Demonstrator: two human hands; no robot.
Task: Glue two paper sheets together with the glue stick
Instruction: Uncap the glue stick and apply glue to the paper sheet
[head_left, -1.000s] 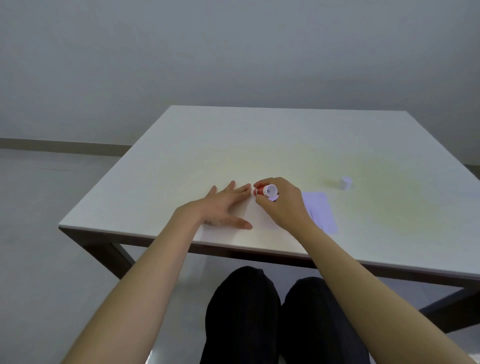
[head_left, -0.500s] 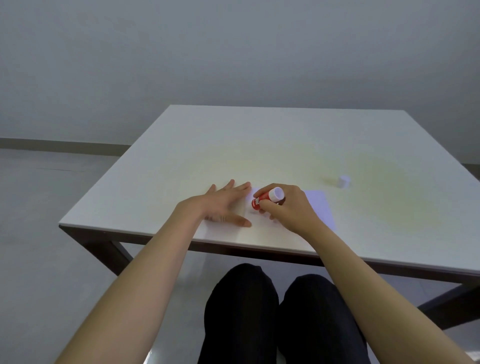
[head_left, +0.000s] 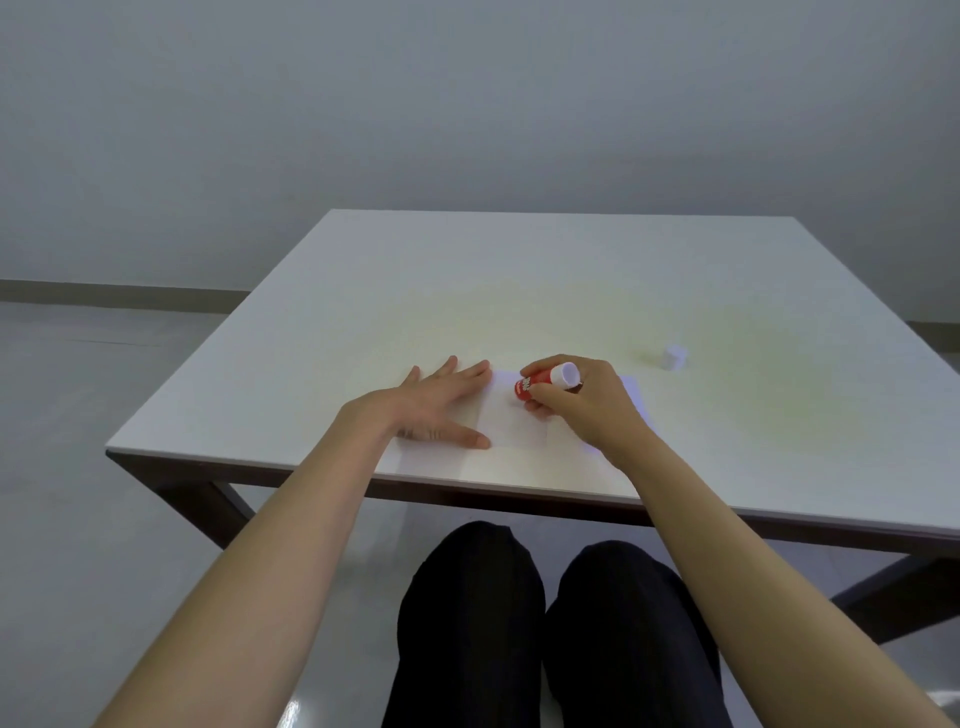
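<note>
A white paper sheet (head_left: 514, 447) lies near the front edge of the white table (head_left: 571, 291). My left hand (head_left: 436, 408) rests flat on its left part, fingers spread. My right hand (head_left: 582, 402) grips a red glue stick (head_left: 540, 383) with a white end, tilted, its lower tip down against the sheet. A second, pale lilac sheet (head_left: 639, 400) lies to the right, mostly hidden behind my right hand. The glue stick's white cap (head_left: 674, 357) stands alone further right.
The table's front edge (head_left: 519, 491) runs just below the sheets, with my dark-clothed knees (head_left: 550, 597) under it. A grey wall stands behind the table and a grey floor lies to the left.
My right hand has drawn the glue stick back toward me over the sheet and then slightly to the right. My left hand has stayed flat on the paper.
</note>
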